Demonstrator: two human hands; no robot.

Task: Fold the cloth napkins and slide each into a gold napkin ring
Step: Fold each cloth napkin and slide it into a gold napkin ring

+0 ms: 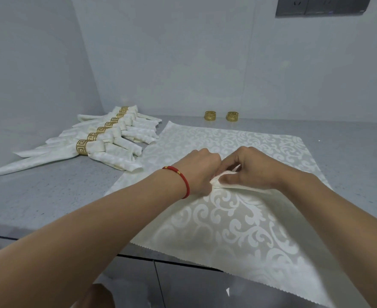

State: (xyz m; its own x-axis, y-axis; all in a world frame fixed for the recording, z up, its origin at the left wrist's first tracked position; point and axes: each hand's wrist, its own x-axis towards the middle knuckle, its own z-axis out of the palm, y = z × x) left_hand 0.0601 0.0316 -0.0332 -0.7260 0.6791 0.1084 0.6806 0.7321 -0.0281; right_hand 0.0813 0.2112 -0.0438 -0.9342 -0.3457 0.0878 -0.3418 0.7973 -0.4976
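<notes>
A: The cream napkin (238,223) lies spread on the grey surface (49,196), pale scroll pattern all over, its zigzag-cut near edge hanging past the surface's front.

B: And the hands?

A: Both meet at its middle. The left hand (199,172), red cord bracelet (183,181) on the wrist, curls its fingers onto the cloth; the right hand (247,167) pinches a raised fold, so a ridge runs off to the right.

B: Finished ones?

A: A row of folded napkins (107,143) lies to the left, each in a gold ring with a key pattern. Two loose gold rings (221,116) stand by the wall, well apart from the hands.
</notes>
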